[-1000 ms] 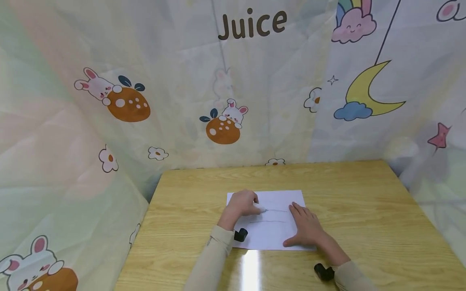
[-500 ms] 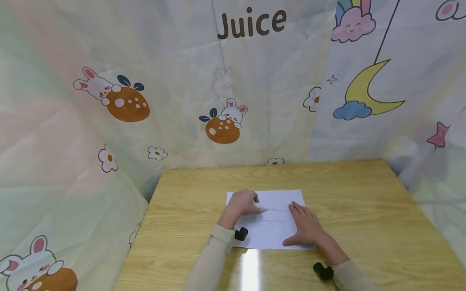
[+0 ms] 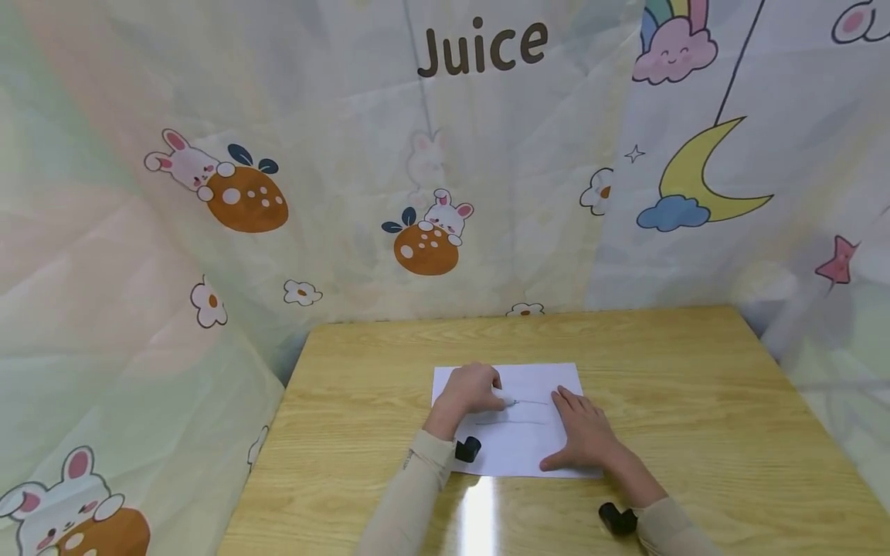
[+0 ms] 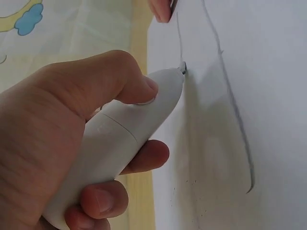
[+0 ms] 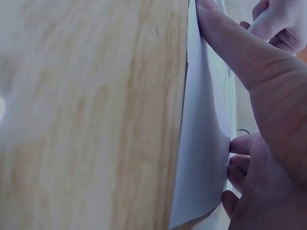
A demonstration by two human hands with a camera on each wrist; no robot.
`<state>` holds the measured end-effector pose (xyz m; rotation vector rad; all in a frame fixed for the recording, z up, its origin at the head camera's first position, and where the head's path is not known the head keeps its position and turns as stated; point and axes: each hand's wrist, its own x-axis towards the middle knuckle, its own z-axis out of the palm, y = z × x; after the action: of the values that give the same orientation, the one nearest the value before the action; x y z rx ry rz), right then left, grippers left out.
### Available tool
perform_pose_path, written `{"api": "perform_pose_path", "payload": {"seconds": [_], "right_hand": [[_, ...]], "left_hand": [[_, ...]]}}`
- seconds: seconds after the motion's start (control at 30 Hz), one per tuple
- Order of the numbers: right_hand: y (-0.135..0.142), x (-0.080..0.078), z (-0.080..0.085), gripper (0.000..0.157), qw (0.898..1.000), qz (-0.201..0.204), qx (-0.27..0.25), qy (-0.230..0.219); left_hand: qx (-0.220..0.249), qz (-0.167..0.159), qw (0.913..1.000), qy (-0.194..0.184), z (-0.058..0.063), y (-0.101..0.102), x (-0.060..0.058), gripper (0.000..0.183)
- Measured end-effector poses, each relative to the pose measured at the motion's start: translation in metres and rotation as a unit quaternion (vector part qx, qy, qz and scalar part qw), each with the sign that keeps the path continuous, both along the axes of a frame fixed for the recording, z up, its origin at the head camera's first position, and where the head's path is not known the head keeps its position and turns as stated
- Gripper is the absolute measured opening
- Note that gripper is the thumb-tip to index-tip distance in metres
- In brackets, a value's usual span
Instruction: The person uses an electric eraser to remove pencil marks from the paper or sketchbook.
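My left hand point(image 3: 473, 388) grips a white, rounded, pen-shaped tool point(image 4: 115, 134), its thumb pressing along the top and the fingers wrapped beneath. The tool's small dark tip point(image 4: 183, 68) is at a thin grey line point(image 4: 180, 36) on a white sheet of paper point(image 3: 528, 452). Below it in the head view runs a longer grey line point(image 3: 511, 422); whether these are drawn or cut I cannot tell. Spread flat on the sheet's right part is my right hand point(image 3: 587, 431), thumb toward the near edge and fingers toward the far side.
The paper lies on a wood-grain table point(image 3: 348, 432). A printed cloth point(image 3: 334, 193) hangs behind the table and at its sides. Black wrist-camera mounts point(image 3: 468, 449) sit by both sleeves, the left one over the paper. Light reflects off the table's near part.
My left hand has shifted slightly to the right with the white tool, its tip moving along the upper line. The right hand stays put on the paper.
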<state>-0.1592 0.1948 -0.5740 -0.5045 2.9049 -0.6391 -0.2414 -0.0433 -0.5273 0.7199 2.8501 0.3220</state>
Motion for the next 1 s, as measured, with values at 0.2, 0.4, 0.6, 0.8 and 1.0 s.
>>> {"api": "perform_pose_path", "payload": {"seconds": [0.2, 0.4, 0.6, 0.8, 1.0], "right_hand": [[0.002, 0.003, -0.003, 0.134, 1.0, -0.004, -0.001, -0.002], [0.005, 0.002, -0.006, 0.135, 1.0, -0.005, -0.004, 0.008], [0.004, 0.001, -0.002, 0.134, 1.0, 0.001, 0.004, 0.005], [0.002, 0.001, -0.001, 0.133, 1.0, 0.0, 0.001, 0.005], [0.001, 0.0, -0.003, 0.133, 1.0, 0.002, 0.0, 0.002]], "left_hand": [[0.001, 0.011, 0.9999, 0.001, -0.006, -0.003, 0.003, 0.022], [0.004, -0.001, 0.9998, 0.017, -0.004, 0.005, 0.002, 0.021], [-0.002, 0.011, 0.9999, 0.004, 0.0, 0.005, 0.006, 0.02], [-0.002, 0.003, 0.9999, 0.011, -0.001, 0.004, 0.003, 0.02], [-0.014, 0.009, 0.9998, 0.014, 0.001, 0.002, 0.002, 0.021]]}}
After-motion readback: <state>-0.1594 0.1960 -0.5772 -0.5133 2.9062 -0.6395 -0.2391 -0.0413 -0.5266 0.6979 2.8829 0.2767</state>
